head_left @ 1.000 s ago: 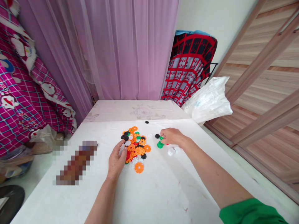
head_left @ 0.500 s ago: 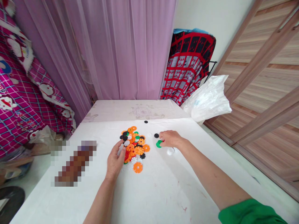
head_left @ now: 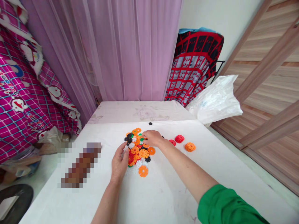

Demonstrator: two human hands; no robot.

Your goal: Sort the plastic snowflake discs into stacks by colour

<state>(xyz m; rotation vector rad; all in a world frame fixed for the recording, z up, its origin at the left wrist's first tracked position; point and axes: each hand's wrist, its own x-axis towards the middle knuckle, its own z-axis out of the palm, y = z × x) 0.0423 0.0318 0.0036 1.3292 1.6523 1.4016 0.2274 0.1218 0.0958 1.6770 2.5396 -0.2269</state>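
A pile of snowflake-shaped plastic discs (head_left: 135,150) in orange, black, white, red and green lies on the white-covered table (head_left: 154,199). At its left edge rests my left hand (head_left: 119,163), thumb and fingers apart, touching or nearly touching the discs. My right hand (head_left: 153,138) reaches over the upper right of the pile, fingers bent down and apart beside a green disc (head_left: 141,139). Right of that wrist are a stacked red group of discs (head_left: 179,138), another red disc (head_left: 172,142) and an orange stack (head_left: 190,147). My right forearm hides other discs.
One black disc (head_left: 150,123) lies alone beyond the pile. A pixelated brown object (head_left: 80,166) is on the left of the table. Past the far right corner stands a white plastic bag (head_left: 216,101). A purple curtain (head_left: 130,49) hangs behind the table.
My right hand has moved left from the small green group to the pile. The red and orange stacks, covered by my arm before, now show. My left hand stays by the pile; the view shifted slightly.
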